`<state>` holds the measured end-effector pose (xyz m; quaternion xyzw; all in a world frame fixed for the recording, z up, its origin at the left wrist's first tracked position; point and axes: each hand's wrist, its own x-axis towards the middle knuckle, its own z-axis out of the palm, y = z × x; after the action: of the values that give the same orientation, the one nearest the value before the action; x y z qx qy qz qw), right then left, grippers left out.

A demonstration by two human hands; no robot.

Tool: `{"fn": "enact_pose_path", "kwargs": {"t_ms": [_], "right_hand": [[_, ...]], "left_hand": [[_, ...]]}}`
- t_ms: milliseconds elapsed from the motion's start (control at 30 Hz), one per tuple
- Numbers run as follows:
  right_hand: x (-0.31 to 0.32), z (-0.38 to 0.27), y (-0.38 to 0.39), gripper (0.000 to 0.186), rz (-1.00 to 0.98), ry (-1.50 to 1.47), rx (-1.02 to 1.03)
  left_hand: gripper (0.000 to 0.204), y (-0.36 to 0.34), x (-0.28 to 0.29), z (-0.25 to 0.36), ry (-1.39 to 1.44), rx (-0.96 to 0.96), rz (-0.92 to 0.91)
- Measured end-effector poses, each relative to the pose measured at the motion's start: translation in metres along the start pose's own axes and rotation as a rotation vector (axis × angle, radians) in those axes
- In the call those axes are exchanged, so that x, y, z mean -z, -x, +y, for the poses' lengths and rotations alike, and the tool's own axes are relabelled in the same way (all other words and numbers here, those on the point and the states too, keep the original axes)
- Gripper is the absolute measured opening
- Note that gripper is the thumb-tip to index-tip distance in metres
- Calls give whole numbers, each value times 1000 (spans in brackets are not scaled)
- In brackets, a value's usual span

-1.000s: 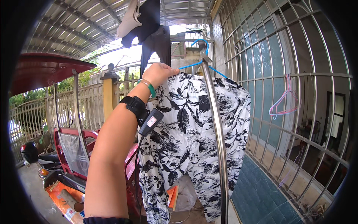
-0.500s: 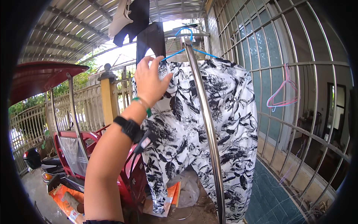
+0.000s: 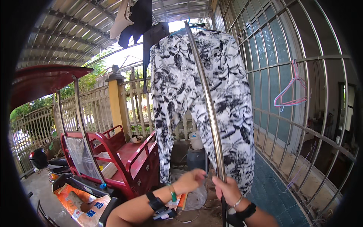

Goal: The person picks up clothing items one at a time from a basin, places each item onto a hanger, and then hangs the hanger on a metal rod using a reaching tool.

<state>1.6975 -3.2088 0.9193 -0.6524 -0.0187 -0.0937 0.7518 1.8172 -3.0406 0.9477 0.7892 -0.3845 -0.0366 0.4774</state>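
Hanging high at the centre of the scene, the black-and-white floral trousers [image 3: 200, 102] drape from a hanger up under the corrugated roof, both legs falling straight down toward the hands. A long shiny metal pole [image 3: 206, 102] runs in front of the right leg, from the hanger down to the lower edge of the view. The right hand [image 3: 228, 190] grips this pole low down, its fingers wrapped tight around it, with a thin bracelet and a dark band on the wrist. The left hand [image 3: 191, 181] sits just left of the pole, near the hem of the trousers; its fingers are curled loosely together, and whether they hold anything or touch the cloth cannot be told. A green band and a black strap with a small device sit on that wrist.

Farther up and to the left, a dark garment [image 3: 138, 20] and a pale one hang from the same roof line. On the left stands a red three-wheeled cart [image 3: 124, 159] with a red canopy above it, and an orange sack [image 3: 81, 200] lies on the ground near it. Behind the cart runs a pale balustrade fence with a yellow post [image 3: 115, 102]. On the right, a metal window grille [image 3: 302, 94] curves away, and a pink hanger [image 3: 289, 92] hooks onto one of its bars. A blue and white bucket [image 3: 196, 149] stands behind the trousers.
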Motion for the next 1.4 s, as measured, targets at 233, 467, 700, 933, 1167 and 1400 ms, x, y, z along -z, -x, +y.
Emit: {"fn": "enact_pose_path", "kwargs": {"t_ms": [233, 467, 700, 933, 1167, 1400], "right_hand": [[-43, -44, -146, 40, 13, -74, 198], [-88, -70, -316, 36, 76, -26, 326], [-135, -128, -457, 37, -26, -97, 370], [-144, -106, -556, 35, -57, -66, 424], [-146, -129, -628, 42, -282, 150, 482], [-77, -35, -654, 66, -485, 338, 452]], "left_hand": [[44, -12, -45, -58, 457, 135, -664], [35, -82, -24, -147, 778, 236, -50], [19, -140, 47, -238, 845, 162, -135], [18, -156, 71, -333, 677, 177, -33], [14, -239, 106, -344, 731, -14, 395], [17, -331, 140, -338, 704, 78, 398]]}}
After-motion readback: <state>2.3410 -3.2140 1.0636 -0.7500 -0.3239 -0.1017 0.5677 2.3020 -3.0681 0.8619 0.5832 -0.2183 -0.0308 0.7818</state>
